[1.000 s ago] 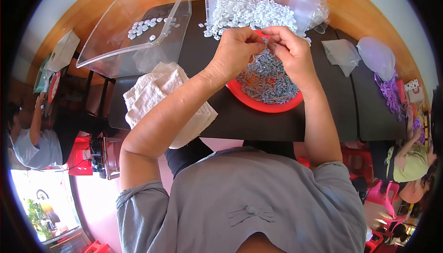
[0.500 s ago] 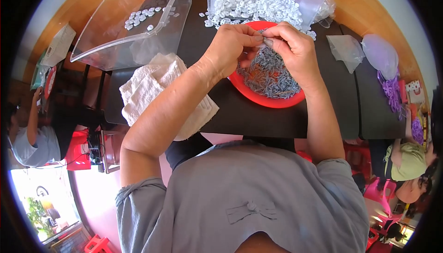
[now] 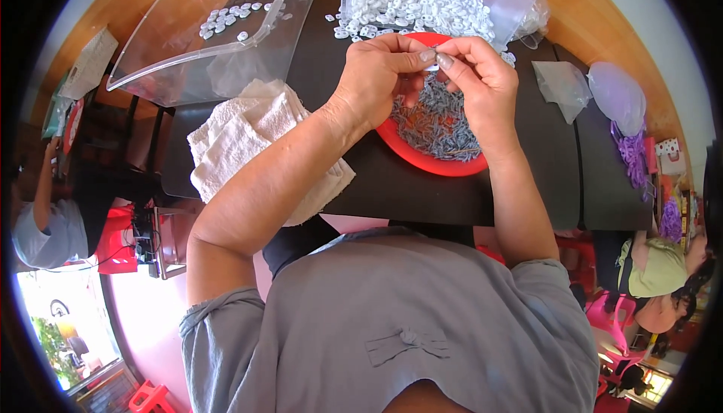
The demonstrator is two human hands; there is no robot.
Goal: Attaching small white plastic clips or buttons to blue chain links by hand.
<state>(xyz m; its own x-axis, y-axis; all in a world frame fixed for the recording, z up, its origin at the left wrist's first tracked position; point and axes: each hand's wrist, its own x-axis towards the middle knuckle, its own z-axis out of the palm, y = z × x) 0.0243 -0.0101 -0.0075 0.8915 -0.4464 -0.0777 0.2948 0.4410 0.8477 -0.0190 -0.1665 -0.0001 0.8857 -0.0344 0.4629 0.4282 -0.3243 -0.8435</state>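
My left hand (image 3: 380, 78) and my right hand (image 3: 480, 78) meet fingertip to fingertip above a red basin (image 3: 403, 149). The left thumb and fingers pinch a small white plastic piece (image 3: 431, 67), of which only a bit shows below the fingertips. My right thumb and forefinger are closed against the same spot; what they grip is too small and covered to make out. Inside the basin lies a heap of small, thin grey screw-like pieces (image 3: 444, 123). Behind it, a pile of white oval plastic pieces (image 3: 414, 6) spills from a clear bin (image 3: 520, 3) lying on its side.
To the left, a second clear bin (image 3: 203, 51) holds several white ovals. A cream towel (image 3: 248, 138) lies under my left forearm on the dark table (image 3: 531, 179). Plastic bags (image 3: 561, 85) rest at right. Other people (image 3: 56, 225) sit at both sides.
My hands stay together over the basin, with the thumbs slightly shifted. A white piece shows more plainly below the left fingertips. The whole view has shifted a little.
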